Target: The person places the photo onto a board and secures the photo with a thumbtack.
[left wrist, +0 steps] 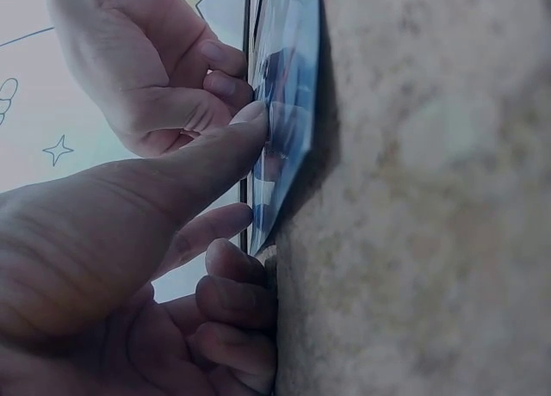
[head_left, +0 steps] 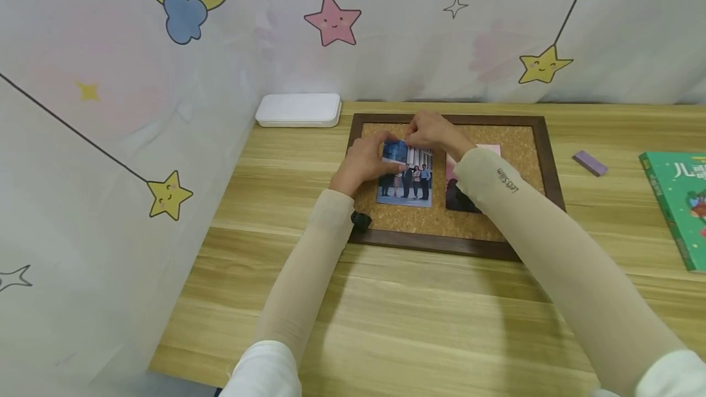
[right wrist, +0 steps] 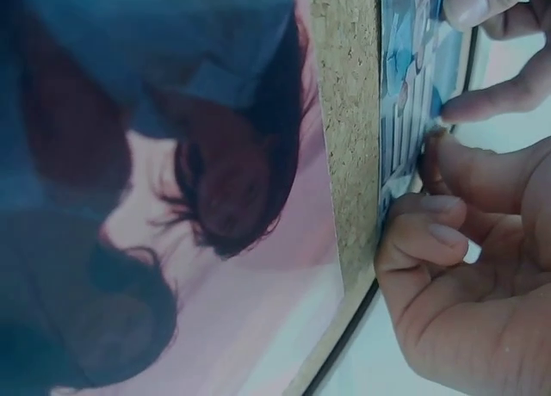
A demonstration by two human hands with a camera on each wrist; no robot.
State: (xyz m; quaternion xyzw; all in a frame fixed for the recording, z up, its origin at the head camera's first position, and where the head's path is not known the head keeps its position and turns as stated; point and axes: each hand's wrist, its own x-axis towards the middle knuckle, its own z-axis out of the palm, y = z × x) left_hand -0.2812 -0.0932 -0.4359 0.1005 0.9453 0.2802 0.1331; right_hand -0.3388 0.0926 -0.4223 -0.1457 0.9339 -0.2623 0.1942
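A photo print [head_left: 405, 195] of several standing people lies upright on the left half of a brown-framed cork board [head_left: 413, 223]. My left hand [head_left: 364, 164] rests over its left side, thumb [left wrist: 215, 155] pressing the photo's face and index finger reaching to the top edge. In the left wrist view, the photo [left wrist: 288, 112] stands slightly off the cork at one edge. At the top edge, my right hand [head_left: 432, 130] has thumb and forefinger pinched together beside the left index finger. What the pinch holds is hidden by the fingertips. A second, pink-and-dark photo [right wrist: 258, 155] lies on the board's right half, partly under the right forearm.
Behind the board's left corner sits a white case [head_left: 298, 109]. To the right are a small purple block [head_left: 589, 163] and a green book [head_left: 675, 201], cut by the view's edge. A star-patterned curtain [head_left: 397, 66] rises along the table's back and left sides.
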